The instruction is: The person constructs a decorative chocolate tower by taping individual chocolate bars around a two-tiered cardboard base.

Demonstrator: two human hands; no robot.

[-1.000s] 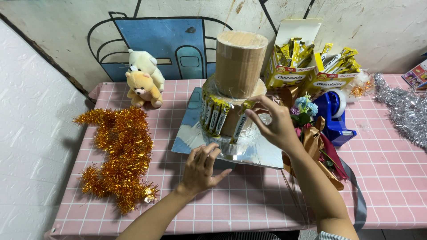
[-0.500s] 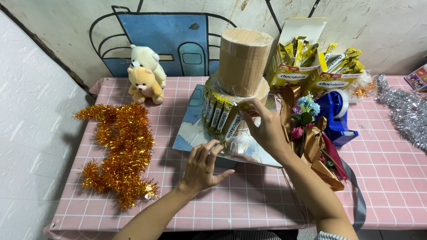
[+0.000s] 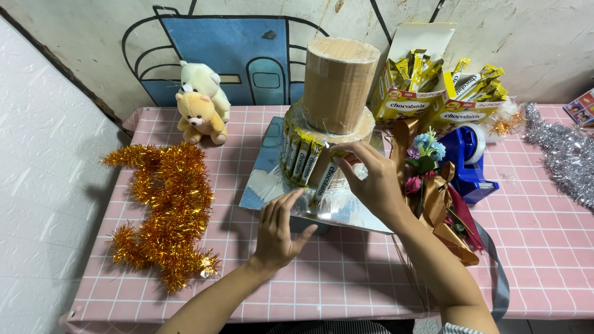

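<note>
At the centre of the frame, on the pink checked table [image 3: 346, 278], a silver board [image 3: 272, 179] carries a two-tier cardboard drum [image 3: 339, 83], its lower tier partly ringed with upright yellow snack sticks [image 3: 300, 158]. Right of the drum, open boxes [image 3: 411, 102] hold more sticks, with a blue tape dispenser [image 3: 467, 154] and a ribboned flower bunch [image 3: 433, 185] below them. Gold tinsel [image 3: 164, 204] lies at the left, two small bears [image 3: 201, 105] above it. The right hand [image 3: 374, 182] pinches one stick [image 3: 323, 179] near its top, long axis nearly upright and leaning slightly, just beside the last stick of the row, at the open end of the ring. The left hand [image 3: 278, 232] rests at the board's near edge, fingers loosely spread and holding nothing, its tips just below the stick's foot. The right hand is nearer.
</note>
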